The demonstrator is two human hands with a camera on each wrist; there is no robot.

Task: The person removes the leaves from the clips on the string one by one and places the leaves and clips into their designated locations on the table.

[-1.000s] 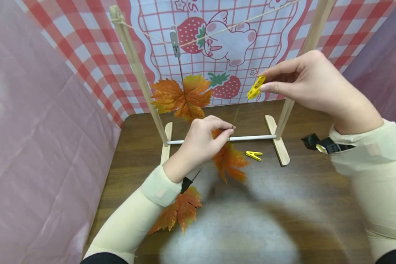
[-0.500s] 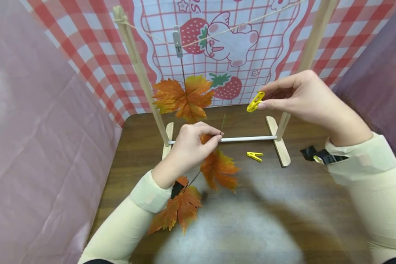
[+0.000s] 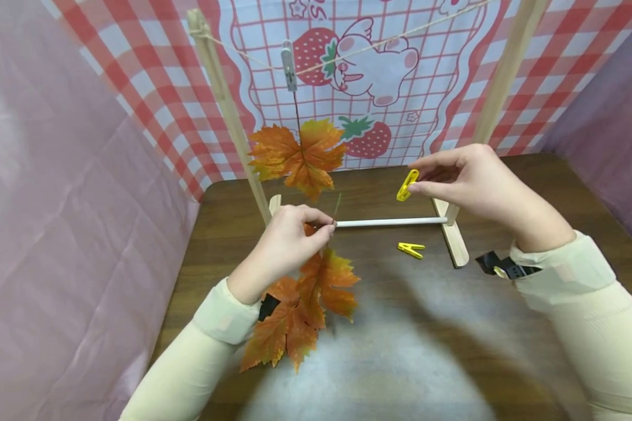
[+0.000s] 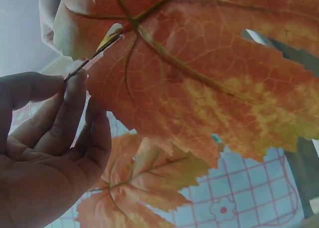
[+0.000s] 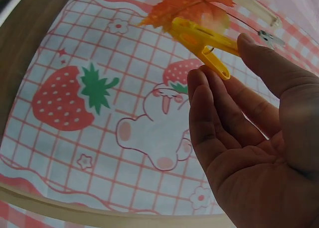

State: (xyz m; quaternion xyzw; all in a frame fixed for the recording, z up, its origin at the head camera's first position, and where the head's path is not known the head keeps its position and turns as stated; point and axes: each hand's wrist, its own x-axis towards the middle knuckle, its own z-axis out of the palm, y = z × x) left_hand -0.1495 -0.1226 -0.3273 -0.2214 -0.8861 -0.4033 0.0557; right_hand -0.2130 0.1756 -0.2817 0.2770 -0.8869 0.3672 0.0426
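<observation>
My left hand pinches the thin stem of an orange maple leaf between thumb and fingertips; the blade hangs below the hand. In the left wrist view this leaf fills much of the picture. Another maple leaf lies on the table, partly overlapped by the held one. My right hand pinches a yellow clothespin in the air, right of the left hand. A third maple leaf hangs by its stem from a grey clothespin on the string.
A wooden frame with a left post and a right post carries the string. A white rod joins its feet. One more yellow clothespin lies on the table. A patterned cloth hangs behind.
My left hand has moved left and down with its leaf, which now overlaps the leaf on the table. The right hand has come down with the yellow clothespin.
</observation>
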